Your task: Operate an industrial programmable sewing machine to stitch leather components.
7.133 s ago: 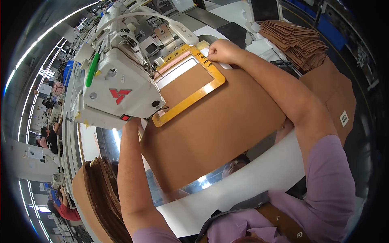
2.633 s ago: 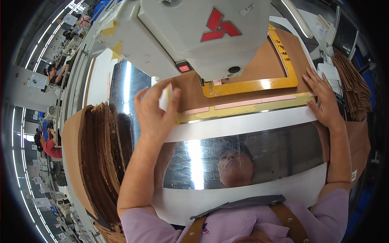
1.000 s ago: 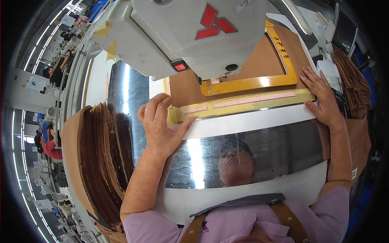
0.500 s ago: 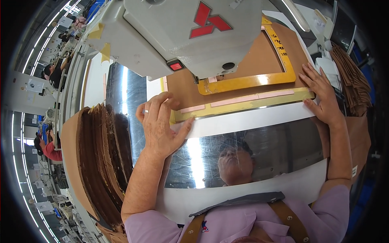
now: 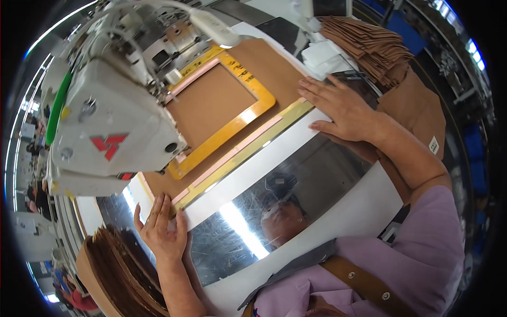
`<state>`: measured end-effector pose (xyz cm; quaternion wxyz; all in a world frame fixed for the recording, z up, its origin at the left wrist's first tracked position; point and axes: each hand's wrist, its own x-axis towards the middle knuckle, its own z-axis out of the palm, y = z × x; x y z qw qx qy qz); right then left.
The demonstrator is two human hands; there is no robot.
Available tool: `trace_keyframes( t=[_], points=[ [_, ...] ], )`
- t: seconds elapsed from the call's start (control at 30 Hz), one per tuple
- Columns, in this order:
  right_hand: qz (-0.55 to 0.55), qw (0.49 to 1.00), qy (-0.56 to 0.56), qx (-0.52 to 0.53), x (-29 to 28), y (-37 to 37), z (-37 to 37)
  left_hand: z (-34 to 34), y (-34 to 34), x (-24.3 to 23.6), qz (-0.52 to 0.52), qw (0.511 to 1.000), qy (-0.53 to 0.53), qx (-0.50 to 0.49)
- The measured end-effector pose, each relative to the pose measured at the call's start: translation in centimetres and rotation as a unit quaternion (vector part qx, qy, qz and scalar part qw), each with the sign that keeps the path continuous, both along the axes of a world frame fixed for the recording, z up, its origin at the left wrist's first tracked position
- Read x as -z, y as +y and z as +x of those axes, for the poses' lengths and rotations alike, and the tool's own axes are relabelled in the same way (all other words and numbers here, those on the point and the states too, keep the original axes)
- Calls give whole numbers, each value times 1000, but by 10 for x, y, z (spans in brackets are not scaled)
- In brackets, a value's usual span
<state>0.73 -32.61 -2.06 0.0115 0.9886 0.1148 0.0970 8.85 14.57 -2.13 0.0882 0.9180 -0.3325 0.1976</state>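
Note:
A brown fabric panel (image 5: 211, 108) lies flat on the work surface, with a yellow rectangular frame (image 5: 268, 100) on top of it. Along the panel's near edge runs a yellow strip (image 5: 242, 150) with pink pads on it. My left hand (image 5: 165, 232) rests at the strip's left end, fingers apart, fingertips on the panel's corner area. At the opposite end, my right hand (image 5: 346, 108) lies flat with its fingers stretched over the panel's edge and its thumb spread out. Neither hand is wrapped round anything.
A sewing machine head (image 5: 105, 129) stands over the frame's left side. In front lies a shiny metal plate (image 5: 327, 164) between white bands. Folded brown pieces are stacked at the left (image 5: 97, 264) and far right (image 5: 364, 47). White pieces (image 5: 327, 59) sit beside the right stack.
The view has turned to the right, so the machine head now appears further left and the strip slants. Both hands remain at the strip's ends.

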Motion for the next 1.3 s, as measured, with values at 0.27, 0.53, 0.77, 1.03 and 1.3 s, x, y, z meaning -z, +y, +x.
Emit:
trace_keyframes(
  t=[0.27, 0.53, 0.77, 1.03, 1.3],
  points=[
    [108, 991, -76, 8, 6, -5, -7, 0, -5, -1, 5, 1000, -12, -13],
    [87, 996, -34, 1, 11, -11, -8, 0, -3, -1, 16, 1000, 0, -12],
    [127, 989, -73, 1, 13, -14, -8, 1, -5, 0, 8, 1000, -5, -13],
    [166, 982, -89, 21, 9, -20, 1, 2, -7, 3, -2, 1000, -21, -16],
    [211, 972, 34, 97, -36, -55, 132, 0, -9, -1, -11, 999, -19, -25]
  ],
)
